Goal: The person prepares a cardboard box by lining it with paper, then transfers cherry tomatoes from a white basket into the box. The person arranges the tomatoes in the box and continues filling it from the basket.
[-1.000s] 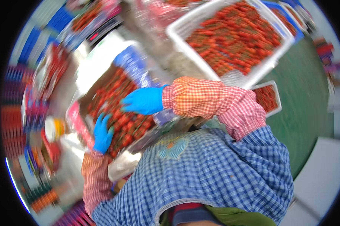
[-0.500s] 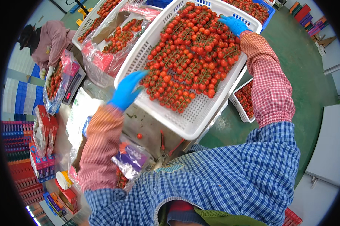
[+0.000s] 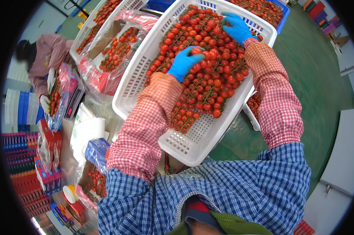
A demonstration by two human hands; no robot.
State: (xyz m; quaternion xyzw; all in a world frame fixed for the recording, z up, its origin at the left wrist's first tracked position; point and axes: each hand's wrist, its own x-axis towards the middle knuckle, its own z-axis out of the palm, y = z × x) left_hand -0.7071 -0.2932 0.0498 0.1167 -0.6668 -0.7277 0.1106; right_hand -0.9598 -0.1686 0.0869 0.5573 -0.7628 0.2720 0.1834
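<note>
A white perforated crate (image 3: 124, 92) stands in front of me, heaped with red cherry tomatoes on green vines (image 3: 208, 94). My left hand (image 3: 184, 64), in a blue glove, is over the middle of the heap, its fingers closed on a bunch of cherry tomatoes (image 3: 209, 55) that is blurred by motion. Toward the far right rim, my right hand (image 3: 236, 29), also gloved in blue, curls its fingers around tomatoes at the top of the heap. Its fingertips are partly hidden among the fruit.
Left of the crate is a plastic-lined box (image 3: 92, 74) partly filled with tomatoes. A co-worker (image 3: 47, 55) handles a bag of tomatoes beside a scale (image 3: 73, 103). Nearer me lie a purple packet (image 3: 96, 150) and a tomato box (image 3: 96, 180). A blue crate (image 3: 284, 17) stands far right.
My left hand has moved from the crate's left side onto the tomatoes and closed on a bunch. My right hand has curled into the heap. The crate sits slightly lower in view; my left arm covers the pliers-like tool.
</note>
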